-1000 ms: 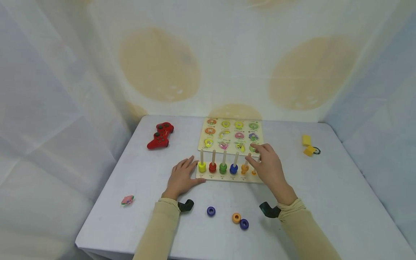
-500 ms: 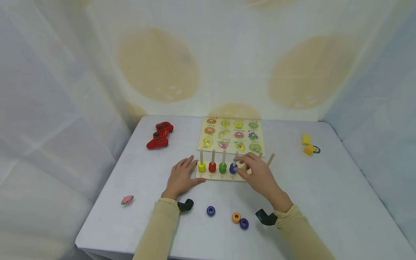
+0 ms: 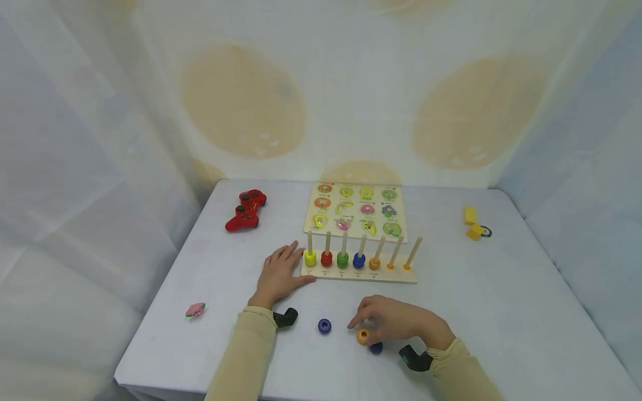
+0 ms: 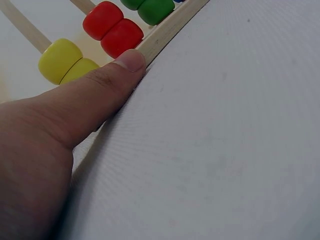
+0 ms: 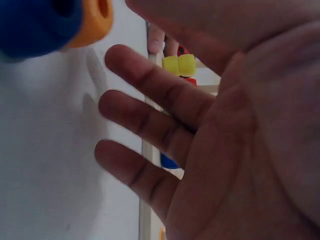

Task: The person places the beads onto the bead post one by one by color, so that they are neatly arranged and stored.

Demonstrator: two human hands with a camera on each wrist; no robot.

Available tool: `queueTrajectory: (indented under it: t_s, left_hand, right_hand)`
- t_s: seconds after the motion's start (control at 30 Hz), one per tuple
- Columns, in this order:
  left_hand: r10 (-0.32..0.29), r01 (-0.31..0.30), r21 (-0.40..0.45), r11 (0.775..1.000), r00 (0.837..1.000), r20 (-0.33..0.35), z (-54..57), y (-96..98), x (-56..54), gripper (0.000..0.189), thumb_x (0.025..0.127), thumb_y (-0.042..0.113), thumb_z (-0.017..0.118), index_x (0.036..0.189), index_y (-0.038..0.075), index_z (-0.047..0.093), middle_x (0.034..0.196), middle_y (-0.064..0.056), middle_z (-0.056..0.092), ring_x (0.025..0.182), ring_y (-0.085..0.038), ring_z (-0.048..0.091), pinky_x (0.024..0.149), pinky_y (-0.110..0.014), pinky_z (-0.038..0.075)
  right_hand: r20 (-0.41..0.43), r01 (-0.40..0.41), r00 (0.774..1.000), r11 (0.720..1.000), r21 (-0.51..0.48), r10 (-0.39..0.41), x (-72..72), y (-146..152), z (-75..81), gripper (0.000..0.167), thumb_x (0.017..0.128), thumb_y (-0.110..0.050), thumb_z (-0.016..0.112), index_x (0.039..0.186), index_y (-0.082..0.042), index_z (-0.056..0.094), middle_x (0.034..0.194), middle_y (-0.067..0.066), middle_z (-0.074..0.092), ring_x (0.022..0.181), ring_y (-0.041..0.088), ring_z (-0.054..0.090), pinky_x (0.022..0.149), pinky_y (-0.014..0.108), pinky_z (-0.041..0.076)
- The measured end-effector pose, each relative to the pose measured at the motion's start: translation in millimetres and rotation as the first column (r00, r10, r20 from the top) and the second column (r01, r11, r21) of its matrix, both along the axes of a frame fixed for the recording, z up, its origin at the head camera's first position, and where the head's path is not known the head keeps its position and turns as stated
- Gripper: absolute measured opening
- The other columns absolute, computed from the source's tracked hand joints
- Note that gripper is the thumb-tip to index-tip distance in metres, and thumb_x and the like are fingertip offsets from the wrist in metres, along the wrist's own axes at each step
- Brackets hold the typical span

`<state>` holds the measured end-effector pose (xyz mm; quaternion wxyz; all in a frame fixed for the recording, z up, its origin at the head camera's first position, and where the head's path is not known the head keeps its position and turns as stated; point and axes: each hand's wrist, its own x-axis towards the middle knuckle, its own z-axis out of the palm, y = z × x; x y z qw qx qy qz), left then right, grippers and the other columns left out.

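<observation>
A wooden peg board [image 3: 396, 275] carries a row of pegs with yellow, red, green, blue and orange beads, left to right. My left hand [image 3: 280, 277] rests at its left end, fingers spread. In the left wrist view, the thumb [image 4: 100, 92] lies against the board's front edge, beside the yellow beads [image 4: 61, 60]. My right hand [image 3: 396, 318] reaches low over the table, fingers extended, with index finger and thumb around an orange bead [image 3: 363, 337]. A dark blue bead [image 3: 376, 348] touches that one, partly covered by the hand. Another dark blue bead [image 3: 324, 326] lies farther left.
Behind the peg board lies a fruit puzzle board [image 3: 356, 208]. A red game controller [image 3: 247, 210] is at the back left, and a small pink toy [image 3: 195, 310] at the left front. Yellow blocks [image 3: 472, 223] sit at the right. White patterned cloth surrounds the table.
My right hand has moved from the orange and blue pegs toward the front, down to the loose beads. The two right-hand pegs are now uncovered. My left hand stays in place.
</observation>
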<state>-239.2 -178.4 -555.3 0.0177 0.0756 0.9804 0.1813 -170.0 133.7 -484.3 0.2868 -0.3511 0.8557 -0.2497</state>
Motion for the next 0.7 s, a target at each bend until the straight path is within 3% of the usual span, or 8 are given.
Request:
queueTrajectory:
  t_s: [0.13, 0.4, 0.53, 0.63, 0.7]
  left_hand:
    - [0.003, -0.003, 0.003, 1.0, 1.0, -0.01, 0.7, -0.4, 0.3, 0.097, 0.08, 0.077, 0.066, 0.158, 0.027, 0.039, 0.171, 0.003, 0.023, 0.157, -0.028, 0.022, 0.129, -0.056, 0.021]
    - [-0.001, 0.001, 0.003, 1.0, 1.0, -0.009, -0.8, -0.8, 0.3, 0.096, 0.081, 0.077, 0.066, 0.158, 0.027, 0.039, 0.171, 0.003, 0.023, 0.157, -0.029, 0.022, 0.129, -0.056, 0.02]
    - [0.001, -0.001, 0.004, 1.0, 1.0, -0.02, -1.7, -0.8, 0.0, 0.096, 0.081, 0.077, 0.066, 0.158, 0.027, 0.04, 0.171, 0.003, 0.024, 0.157, -0.029, 0.023, 0.129, -0.055, 0.021]
    - [-0.002, 0.002, 0.007, 1.0, 1.0, -0.021, -1.9, -0.5, -0.1, 0.096, 0.081, 0.077, 0.066, 0.158, 0.027, 0.04, 0.171, 0.003, 0.024, 0.157, -0.029, 0.023, 0.128, -0.056, 0.022]
    - [-0.003, 0.003, 0.009, 1.0, 1.0, -0.018, -1.8, -0.3, 0.1, 0.096, 0.081, 0.077, 0.066, 0.158, 0.027, 0.04, 0.171, 0.003, 0.024, 0.157, -0.029, 0.023, 0.129, -0.056, 0.022]
  right_hand:
    - [-0.003, 0.011, 1.0, 1.0, 0.019, -0.011, 4.2, 2, -3.1, 0.027, 0.088, -0.019, 0.08, 0.112, -0.033, 0.077, 0.108, -0.016, 0.063, 0.102, 0.005, 0.054, 0.096, 0.03, 0.052]
    - [0.011, 0.08, 0.997, 0.997, 0.007, -0.08, 7.0, -2, -7.0, 0.014, 0.091, -0.026, 0.078, 0.105, -0.028, 0.076, 0.092, -0.016, 0.062, 0.085, 0.003, 0.054, 0.077, 0.022, 0.049]
    - [-0.078, 0.102, 0.992, 0.995, -0.01, -0.102, 6.8, -6, -9.2, 0.013, 0.092, -0.03, 0.076, 0.104, -0.025, 0.075, 0.087, -0.015, 0.06, 0.08, 0.003, 0.052, 0.071, 0.021, 0.047]
    - [-0.215, 0.166, 0.96, 0.983, -0.076, -0.179, 5.2, -5, -5.3, 0.016, 0.092, -0.033, 0.076, 0.105, -0.024, 0.074, 0.087, -0.015, 0.059, 0.08, 0.004, 0.053, 0.069, 0.022, 0.047]
    - [-0.303, 0.234, 0.912, 0.958, -0.167, -0.276, 2.9, -2, 1.4, 0.018, 0.092, -0.033, 0.077, 0.107, -0.024, 0.073, 0.091, -0.015, 0.062, 0.084, 0.008, 0.057, 0.071, 0.025, 0.051]
